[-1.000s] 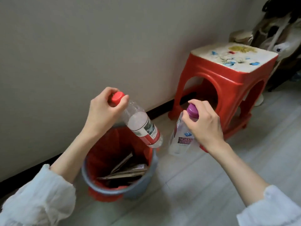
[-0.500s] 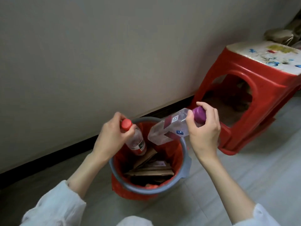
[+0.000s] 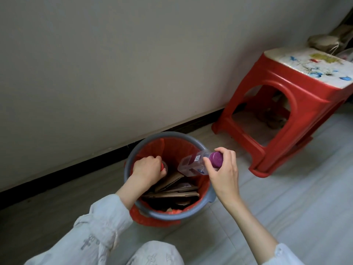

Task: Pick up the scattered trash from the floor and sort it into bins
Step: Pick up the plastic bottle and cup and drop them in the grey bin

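Note:
A grey bin [image 3: 193,213] with a red liner stands on the floor by the wall, holding flat cardboard pieces [image 3: 175,192]. My left hand [image 3: 148,172] is down inside the bin and grips the red-capped bottle [image 3: 163,167], of which only the cap edge and a bit of neck show. My right hand [image 3: 222,172] holds the clear purple-capped bottle [image 3: 194,165] by its cap end. That bottle lies tilted over the bin's right rim, base pointing into the bin.
A red plastic stool [image 3: 282,119] with a worn white patterned top stands to the right of the bin against the wall. A black skirting strip [image 3: 76,165] runs along the wall's foot. Pale floorboards [image 3: 286,197] lie to the right; my knee [image 3: 158,253] is below the bin.
Both hands dropped from above the bin toward it. The left hand went inside with the red-capped bottle, now mostly hidden. The purple-capped bottle swung from hanging upright to lying over the rim.

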The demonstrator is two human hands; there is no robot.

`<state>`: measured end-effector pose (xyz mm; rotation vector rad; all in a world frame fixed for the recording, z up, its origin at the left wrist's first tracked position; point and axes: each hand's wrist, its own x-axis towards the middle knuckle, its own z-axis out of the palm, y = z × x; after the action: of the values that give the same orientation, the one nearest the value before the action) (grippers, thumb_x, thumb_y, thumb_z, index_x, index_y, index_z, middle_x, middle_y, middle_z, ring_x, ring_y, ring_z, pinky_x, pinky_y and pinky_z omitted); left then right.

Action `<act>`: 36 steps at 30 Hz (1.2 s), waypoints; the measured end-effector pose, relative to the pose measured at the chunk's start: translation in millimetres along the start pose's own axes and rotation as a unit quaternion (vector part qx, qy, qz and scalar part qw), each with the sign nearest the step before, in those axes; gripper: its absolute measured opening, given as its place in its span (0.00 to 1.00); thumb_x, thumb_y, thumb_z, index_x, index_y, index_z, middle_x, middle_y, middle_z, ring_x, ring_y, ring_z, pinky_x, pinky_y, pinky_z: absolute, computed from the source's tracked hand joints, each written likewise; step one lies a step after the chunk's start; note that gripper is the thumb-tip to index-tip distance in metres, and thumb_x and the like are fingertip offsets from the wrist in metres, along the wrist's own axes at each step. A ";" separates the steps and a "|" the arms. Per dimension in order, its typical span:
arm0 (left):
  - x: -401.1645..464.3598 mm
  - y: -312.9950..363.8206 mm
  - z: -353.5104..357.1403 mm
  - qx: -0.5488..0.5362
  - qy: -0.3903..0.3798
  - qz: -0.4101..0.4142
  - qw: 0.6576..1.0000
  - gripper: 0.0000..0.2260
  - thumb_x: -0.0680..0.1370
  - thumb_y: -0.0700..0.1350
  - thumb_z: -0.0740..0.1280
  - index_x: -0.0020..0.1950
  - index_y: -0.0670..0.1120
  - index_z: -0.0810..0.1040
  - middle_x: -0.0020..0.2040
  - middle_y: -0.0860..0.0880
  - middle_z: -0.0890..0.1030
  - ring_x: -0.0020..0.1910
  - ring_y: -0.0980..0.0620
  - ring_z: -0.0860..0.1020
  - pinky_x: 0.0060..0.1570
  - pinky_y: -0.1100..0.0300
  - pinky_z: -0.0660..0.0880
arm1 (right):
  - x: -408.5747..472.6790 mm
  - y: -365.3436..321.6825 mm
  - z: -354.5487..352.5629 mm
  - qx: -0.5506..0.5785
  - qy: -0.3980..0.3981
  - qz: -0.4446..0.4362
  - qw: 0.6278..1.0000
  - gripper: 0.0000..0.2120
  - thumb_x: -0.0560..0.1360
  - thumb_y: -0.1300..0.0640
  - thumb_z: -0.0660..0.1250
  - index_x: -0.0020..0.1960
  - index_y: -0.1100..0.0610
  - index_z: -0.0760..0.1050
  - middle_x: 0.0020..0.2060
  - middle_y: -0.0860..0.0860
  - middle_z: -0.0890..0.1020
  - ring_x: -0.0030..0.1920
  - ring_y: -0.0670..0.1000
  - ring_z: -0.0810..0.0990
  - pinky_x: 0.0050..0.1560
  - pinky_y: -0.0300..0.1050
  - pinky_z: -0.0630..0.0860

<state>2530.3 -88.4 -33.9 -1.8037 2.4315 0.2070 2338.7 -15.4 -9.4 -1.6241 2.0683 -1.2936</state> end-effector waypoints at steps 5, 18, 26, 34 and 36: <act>-6.7 -7.4 14.6 0.036 -0.082 0.060 0.994 0.19 0.76 0.54 0.59 0.60 0.42 0.73 0.56 0.41 0.79 0.55 0.40 0.77 0.49 0.53 0.73 | -13.5 10.3 11.4 0.013 0.011 0.054 0.998 0.17 0.71 0.56 0.71 0.55 0.61 0.69 0.50 0.50 0.68 0.45 0.47 0.70 0.44 0.34 0.67; -11.0 -0.7 27.9 0.133 -0.170 0.147 0.965 0.16 0.76 0.49 0.60 0.61 0.45 0.75 0.59 0.44 0.78 0.59 0.43 0.76 0.54 0.54 0.71 | -24.5 25.5 28.4 -0.005 -0.023 0.022 0.999 0.17 0.72 0.54 0.70 0.57 0.59 0.69 0.51 0.47 0.67 0.47 0.48 0.72 0.46 0.39 0.70; -25.4 -10.7 32.1 0.198 -0.164 0.137 0.957 0.24 0.78 0.58 0.57 0.71 0.49 0.63 0.63 0.46 0.75 0.64 0.44 0.68 0.60 0.53 0.62 | -26.2 26.6 29.4 -0.032 -0.045 0.009 0.998 0.19 0.72 0.53 0.70 0.59 0.59 0.70 0.54 0.52 0.71 0.51 0.54 0.76 0.49 0.50 0.77; -43.7 -50.3 27.1 0.027 0.137 0.061 0.988 0.23 0.65 0.44 0.62 0.60 0.43 0.78 0.59 0.43 0.78 0.63 0.38 0.73 0.56 0.45 0.74 | -21.8 22.2 25.0 0.039 -0.002 -0.013 0.999 0.15 0.73 0.56 0.69 0.57 0.58 0.71 0.52 0.46 0.69 0.50 0.40 0.69 0.52 0.31 0.67; -44.6 -47.5 33.3 -0.069 0.121 0.024 0.990 0.27 0.67 0.41 0.60 0.66 0.39 0.72 0.67 0.43 0.73 0.70 0.36 0.64 0.62 0.41 0.70 | -18.3 17.0 26.6 0.037 -0.015 -0.085 0.996 0.15 0.72 0.53 0.68 0.57 0.56 0.71 0.51 0.48 0.71 0.51 0.41 0.70 0.53 0.30 0.67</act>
<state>2588.8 -54.2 -61.4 -1.9292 2.6886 0.1731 2350.6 -12.7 -43.7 -1.8076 1.8767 -1.3712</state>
